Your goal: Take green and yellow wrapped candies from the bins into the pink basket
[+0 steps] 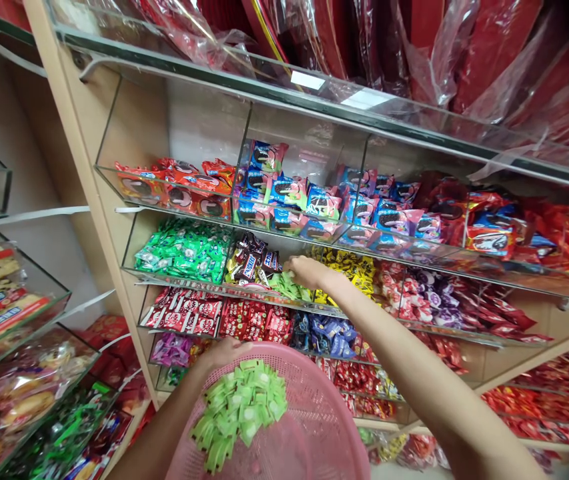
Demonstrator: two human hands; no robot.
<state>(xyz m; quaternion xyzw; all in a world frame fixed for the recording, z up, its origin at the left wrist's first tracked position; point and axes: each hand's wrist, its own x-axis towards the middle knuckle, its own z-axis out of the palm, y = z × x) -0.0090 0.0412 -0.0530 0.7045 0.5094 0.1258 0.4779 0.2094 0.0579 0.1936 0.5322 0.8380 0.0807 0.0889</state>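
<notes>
My left hand (227,353) grips the far left rim of a pink plastic basket (324,393), which is tilted toward me. A heap of small light-green wrapped candies (244,407) lies in the basket's left part. Up on the shelf, my right hand (309,273) reaches into a clear bin, its fingers curled down at a pile of the same light-green candies (287,287). Whether any candy is between those fingers is hidden. Just left of that pile are dark-brown wrapped chocolate bars (251,260); yellow-wrapped candies (349,270) lie right of my hand.
Clear-walled bins hold green-wrapped sweets (184,250), red packets (184,310) and blue-and-pink cookie packs (289,193). A glass shelf edge (244,80) runs above my right hand. A wooden upright (71,133) stands at the left, with more snack bins (19,287) beyond it.
</notes>
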